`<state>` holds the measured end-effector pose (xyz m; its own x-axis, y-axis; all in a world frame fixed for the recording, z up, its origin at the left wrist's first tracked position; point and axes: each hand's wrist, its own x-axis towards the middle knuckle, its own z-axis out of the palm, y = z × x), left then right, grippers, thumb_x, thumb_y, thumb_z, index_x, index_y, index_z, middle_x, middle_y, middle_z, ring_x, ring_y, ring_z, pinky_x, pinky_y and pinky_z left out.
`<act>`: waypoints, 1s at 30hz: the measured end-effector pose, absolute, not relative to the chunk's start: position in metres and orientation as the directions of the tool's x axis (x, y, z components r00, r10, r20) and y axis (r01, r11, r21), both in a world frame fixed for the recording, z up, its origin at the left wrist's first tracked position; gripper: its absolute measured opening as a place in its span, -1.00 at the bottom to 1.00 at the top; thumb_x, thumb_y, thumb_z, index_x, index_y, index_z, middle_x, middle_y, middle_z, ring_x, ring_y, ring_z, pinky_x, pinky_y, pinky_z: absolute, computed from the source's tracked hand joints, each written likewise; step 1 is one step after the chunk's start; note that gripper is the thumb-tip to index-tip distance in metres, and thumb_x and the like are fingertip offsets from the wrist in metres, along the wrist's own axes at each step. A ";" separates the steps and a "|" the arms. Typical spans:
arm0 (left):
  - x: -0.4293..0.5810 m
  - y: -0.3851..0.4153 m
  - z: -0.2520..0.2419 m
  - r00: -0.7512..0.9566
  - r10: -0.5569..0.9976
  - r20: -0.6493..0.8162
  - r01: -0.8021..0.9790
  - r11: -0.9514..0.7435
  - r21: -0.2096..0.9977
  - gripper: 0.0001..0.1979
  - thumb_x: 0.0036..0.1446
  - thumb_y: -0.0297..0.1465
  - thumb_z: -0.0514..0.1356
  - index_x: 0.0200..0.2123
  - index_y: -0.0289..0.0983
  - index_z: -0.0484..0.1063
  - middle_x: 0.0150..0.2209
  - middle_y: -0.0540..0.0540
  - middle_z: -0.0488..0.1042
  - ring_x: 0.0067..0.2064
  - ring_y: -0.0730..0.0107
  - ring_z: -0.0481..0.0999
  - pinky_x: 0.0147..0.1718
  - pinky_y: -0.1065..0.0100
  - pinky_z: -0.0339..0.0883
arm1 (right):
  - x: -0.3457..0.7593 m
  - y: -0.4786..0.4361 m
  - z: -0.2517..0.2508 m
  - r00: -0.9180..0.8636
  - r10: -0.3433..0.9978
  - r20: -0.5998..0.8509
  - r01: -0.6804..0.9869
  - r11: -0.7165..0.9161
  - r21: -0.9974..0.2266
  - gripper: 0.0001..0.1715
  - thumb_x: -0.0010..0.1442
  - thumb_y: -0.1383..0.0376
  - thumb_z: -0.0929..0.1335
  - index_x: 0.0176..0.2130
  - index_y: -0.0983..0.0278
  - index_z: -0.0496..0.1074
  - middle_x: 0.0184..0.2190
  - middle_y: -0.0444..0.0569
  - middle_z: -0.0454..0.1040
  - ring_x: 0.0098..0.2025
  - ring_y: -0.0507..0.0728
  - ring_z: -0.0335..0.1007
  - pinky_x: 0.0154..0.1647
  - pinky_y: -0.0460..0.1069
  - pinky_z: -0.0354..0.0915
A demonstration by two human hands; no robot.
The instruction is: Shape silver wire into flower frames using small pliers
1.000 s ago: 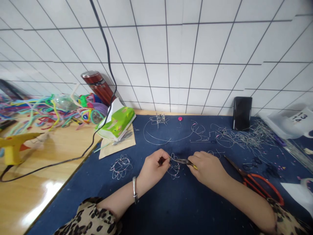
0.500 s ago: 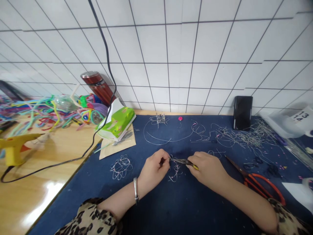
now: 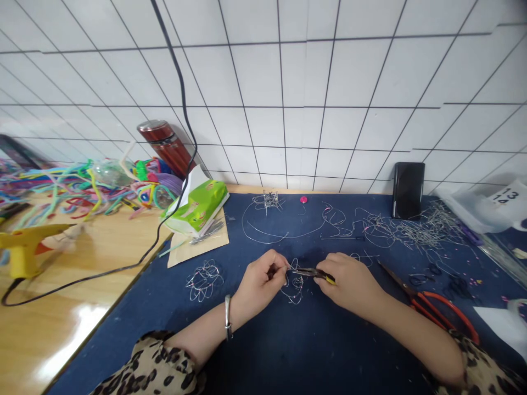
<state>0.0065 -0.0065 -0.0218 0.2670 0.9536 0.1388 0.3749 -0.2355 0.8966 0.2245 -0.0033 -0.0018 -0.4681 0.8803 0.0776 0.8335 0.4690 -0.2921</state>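
Observation:
My left hand is closed in a pinch on a thin silver wire piece, bent into loops with small pink beads on it. Black-jawed pliers with a bit of yellow on the handle are gripped by my right hand. Their tips reach the wire just right of my left fingertips; whether the jaws are closed on it is too small to tell. To the left on the dark blue mat lies another looped wire shape.
Orange-handled scissors lie beside my right forearm. Tangled wire spreads at the back right near a black phone. A green tissue pack, a red flask and a yellow glue gun are on the left.
The looped wire piece has turned a little between my hands, and its lower loops sit differently. Both hands stay almost in place, the pliers still in the right one.

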 end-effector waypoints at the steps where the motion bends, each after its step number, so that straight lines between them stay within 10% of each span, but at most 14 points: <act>1: 0.007 -0.007 -0.022 0.275 0.951 0.140 0.375 -0.240 0.896 -0.90 0.06 -0.56 0.04 -0.42 -0.26 0.26 -0.35 -0.01 0.41 -0.47 0.53 0.36 -0.46 0.45 0.22 | 0.224 -0.004 -0.002 -0.469 0.880 0.075 0.836 0.470 -0.283 -0.84 0.13 0.22 0.26 -0.37 0.18 0.42 -0.44 -0.13 0.37 -0.31 0.04 0.26 -0.31 -0.07 0.13; 30: 0.009 -0.009 -0.018 0.279 0.900 0.335 0.584 -0.436 0.685 -0.85 -0.02 -0.63 0.07 -0.44 -0.26 0.23 -0.32 -0.02 0.39 -0.29 0.42 0.39 -0.29 0.36 0.25 | 0.220 -0.010 0.001 -0.494 0.868 0.038 0.833 0.486 -0.266 -0.81 0.15 0.23 0.24 -0.41 0.20 0.39 -0.45 -0.14 0.37 -0.33 0.04 0.26 -0.32 -0.07 0.09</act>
